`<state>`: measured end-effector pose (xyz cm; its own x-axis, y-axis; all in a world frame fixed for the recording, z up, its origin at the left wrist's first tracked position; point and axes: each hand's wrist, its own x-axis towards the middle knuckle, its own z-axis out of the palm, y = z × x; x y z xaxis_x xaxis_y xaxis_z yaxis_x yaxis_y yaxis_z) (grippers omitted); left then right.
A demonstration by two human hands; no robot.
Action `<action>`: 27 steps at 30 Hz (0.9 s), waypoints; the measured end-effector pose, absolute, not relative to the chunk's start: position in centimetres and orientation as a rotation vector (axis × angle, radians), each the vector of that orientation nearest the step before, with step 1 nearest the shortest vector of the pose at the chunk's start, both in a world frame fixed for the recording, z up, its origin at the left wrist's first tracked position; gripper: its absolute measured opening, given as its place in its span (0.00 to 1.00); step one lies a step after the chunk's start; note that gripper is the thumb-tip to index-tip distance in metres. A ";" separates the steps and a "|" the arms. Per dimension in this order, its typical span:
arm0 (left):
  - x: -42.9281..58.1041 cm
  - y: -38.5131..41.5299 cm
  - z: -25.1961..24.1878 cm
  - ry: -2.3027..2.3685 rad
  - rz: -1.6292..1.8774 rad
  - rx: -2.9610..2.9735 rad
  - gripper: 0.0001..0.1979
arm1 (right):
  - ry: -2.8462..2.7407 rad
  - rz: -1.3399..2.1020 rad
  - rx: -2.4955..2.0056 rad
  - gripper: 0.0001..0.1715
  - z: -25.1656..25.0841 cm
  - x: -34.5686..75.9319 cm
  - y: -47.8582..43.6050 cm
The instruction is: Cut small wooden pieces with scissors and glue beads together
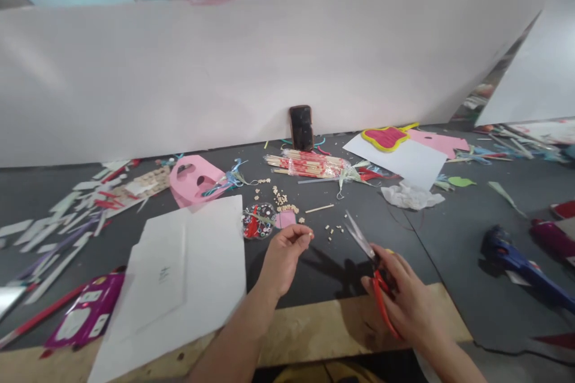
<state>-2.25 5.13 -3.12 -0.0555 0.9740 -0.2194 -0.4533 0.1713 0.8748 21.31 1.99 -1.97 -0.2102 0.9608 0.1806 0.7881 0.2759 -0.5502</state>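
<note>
My right hand [404, 293] grips scissors [359, 236] with orange-red handles, their blades pointing up and left over the dark table. The fingers of my left hand [287, 254] are pinched together around a tiny pale piece [311, 234], too small to name. Between the hands lie several small cut bits [330, 232] and a thin wooden stick [320, 208]. Just beyond my left hand are a pink paper piece [286, 219], a round dish of beads [259, 221] and small wooden flower-like pieces [281, 197].
White sheets [211, 263] lie at left near a purple case [87, 311]. Bundled sticks in plastic [309, 163] lie before a propped phone [301, 127] and a white partition [224, 72]. Crumpled tissue [411, 194] is farther right; a blue glue gun [523, 263] lies at far right.
</note>
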 end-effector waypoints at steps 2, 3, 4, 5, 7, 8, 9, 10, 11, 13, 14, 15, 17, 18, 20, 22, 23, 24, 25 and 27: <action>-2.1 5.0 -2.8 0.980 1.308 0.602 0.11 | -2.152 0.473 -1.548 0.27 -2.0 20.7 1.8; -2.0 5.0 -2.6 0.965 1.304 0.571 0.12 | -2.191 0.481 -1.531 0.27 -1.9 20.4 1.7; -1.9 4.9 -2.5 0.950 1.303 0.545 0.12 | -2.232 0.493 -1.511 0.27 -1.8 20.1 1.6; -1.9 4.9 -2.4 0.935 1.307 0.524 0.13 | -2.272 0.503 -1.486 0.27 -1.7 19.9 1.6; -1.9 4.9 -2.3 0.910 1.322 0.498 0.13 | -2.340 0.519 -1.439 0.26 -1.4 19.5 1.6; -1.9 4.9 -2.3 0.902 1.330 0.493 0.14 | -2.363 0.522 -1.424 0.26 -1.2 19.2 1.6; -1.9 4.9 -2.3 0.894 1.332 0.494 0.14 | -2.376 0.524 -1.417 0.26 -1.0 19.0 1.6; -1.9 4.8 -2.3 0.886 1.330 0.500 0.15 | -2.386 0.529 -1.414 0.26 -0.8 18.8 1.7; -1.9 4.8 -2.4 0.874 1.324 0.509 0.16 | -2.393 0.533 -1.417 0.26 -0.7 18.6 1.7; -1.9 4.7 -2.4 0.844 1.312 0.529 0.17 | -2.402 0.543 -1.436 0.26 -0.4 18.3 1.7; -1.9 4.7 -2.4 0.833 1.309 0.538 0.18 | -2.405 0.548 -1.443 0.26 -0.3 18.1 1.7; -1.9 4.6 -2.3 0.827 1.308 0.547 0.19 | -2.409 0.551 -1.446 0.27 -0.3 18.0 1.8; -1.9 4.6 -2.3 0.828 1.305 0.565 0.20 | -2.410 0.550 -1.445 0.27 -0.2 17.8 1.8; -1.9 4.5 -2.3 0.833 1.301 0.575 0.20 | -2.411 0.549 -1.440 0.27 -0.1 17.8 1.8; -1.9 4.5 -2.3 0.848 1.291 0.594 0.21 | -2.408 0.536 -1.429 0.27 -0.1 17.7 1.8; -1.8 4.5 -2.3 0.860 1.281 0.606 0.21 | -2.404 0.523 -1.419 0.27 -0.2 17.6 1.8; -1.8 4.5 -2.3 0.866 1.278 0.611 0.21 | -2.403 0.515 -1.415 0.27 -0.2 17.6 1.8; -1.9 4.5 -2.2 0.871 1.276 0.616 0.21 | -2.403 0.508 -1.413 0.28 -0.3 17.6 1.8; -1.9 4.5 -2.2 0.878 1.276 0.621 0.21 | -2.406 0.503 -1.414 0.28 -0.4 17.6 1.8; -1.9 4.5 -2.1 0.891 1.272 0.635 0.21 | -2.422 0.496 -1.413 0.28 -0.6 17.7 1.8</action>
